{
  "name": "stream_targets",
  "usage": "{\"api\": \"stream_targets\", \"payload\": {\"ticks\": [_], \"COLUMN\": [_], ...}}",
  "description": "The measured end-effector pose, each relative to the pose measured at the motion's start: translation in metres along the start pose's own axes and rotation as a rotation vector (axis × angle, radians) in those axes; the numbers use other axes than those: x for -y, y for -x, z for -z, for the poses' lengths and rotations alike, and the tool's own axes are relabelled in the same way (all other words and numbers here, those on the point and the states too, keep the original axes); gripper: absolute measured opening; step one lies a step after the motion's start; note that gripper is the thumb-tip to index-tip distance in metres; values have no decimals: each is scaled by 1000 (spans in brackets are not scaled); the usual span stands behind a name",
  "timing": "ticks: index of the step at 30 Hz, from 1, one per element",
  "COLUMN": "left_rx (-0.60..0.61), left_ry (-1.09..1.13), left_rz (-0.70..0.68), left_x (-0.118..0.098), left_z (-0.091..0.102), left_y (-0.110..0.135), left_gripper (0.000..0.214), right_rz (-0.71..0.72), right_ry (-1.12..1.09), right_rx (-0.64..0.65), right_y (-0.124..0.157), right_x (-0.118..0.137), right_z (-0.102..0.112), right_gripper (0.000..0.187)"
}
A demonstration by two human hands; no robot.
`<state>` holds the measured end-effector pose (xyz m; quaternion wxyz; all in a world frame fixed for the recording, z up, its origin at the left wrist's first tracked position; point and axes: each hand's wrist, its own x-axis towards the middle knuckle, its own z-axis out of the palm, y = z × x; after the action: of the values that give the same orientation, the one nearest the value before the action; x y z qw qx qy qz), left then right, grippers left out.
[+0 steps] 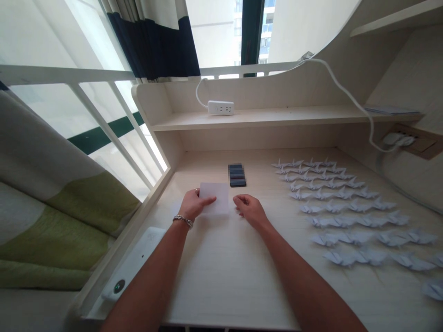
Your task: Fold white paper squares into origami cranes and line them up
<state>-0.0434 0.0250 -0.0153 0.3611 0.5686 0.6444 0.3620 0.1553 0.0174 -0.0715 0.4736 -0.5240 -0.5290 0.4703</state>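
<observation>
Left hand (194,204): gripping paper (215,197), thumb on top.
Right hand (252,210): curled, whether fully closed is unclear.
Cranes (342,222): right of right hand.

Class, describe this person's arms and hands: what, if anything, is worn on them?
Both forearms are bare, with no sleeves in view. The left hand has a silvery chain bracelet at the wrist and a ring. On the right hand, no glove or jewellery shows.
</observation>
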Motion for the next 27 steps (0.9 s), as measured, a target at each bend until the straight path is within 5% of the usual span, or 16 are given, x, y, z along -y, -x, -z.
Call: {"api": "stream_targets", "payload": {"ticks": [4, 7, 13, 19, 27], "left_rx": [140, 61, -84, -79, -78], "left_ry": [247, 197, 85, -201, -210], "left_rz": [34, 49, -23, -269, -612], "left_x": [-3, 4, 20, 30, 42], "left_z": [-20, -22, 7, -2, -26], "left_y": [26, 34, 45, 69, 84], "left_gripper": [36, 29, 24, 17, 22], "right_rz": [-55, -82, -129, -166, -155], "right_ry": [-155, -163, -131, -101, -104], "right_rx": [78, 46, -29, -30, -16], "right_y": [7, 11, 19, 40, 72], "right_x": [3, 3, 1, -5, -6], "right_z": [3, 8, 22, 34, 46], "right_gripper": [34, 31, 27, 27, 26]}}
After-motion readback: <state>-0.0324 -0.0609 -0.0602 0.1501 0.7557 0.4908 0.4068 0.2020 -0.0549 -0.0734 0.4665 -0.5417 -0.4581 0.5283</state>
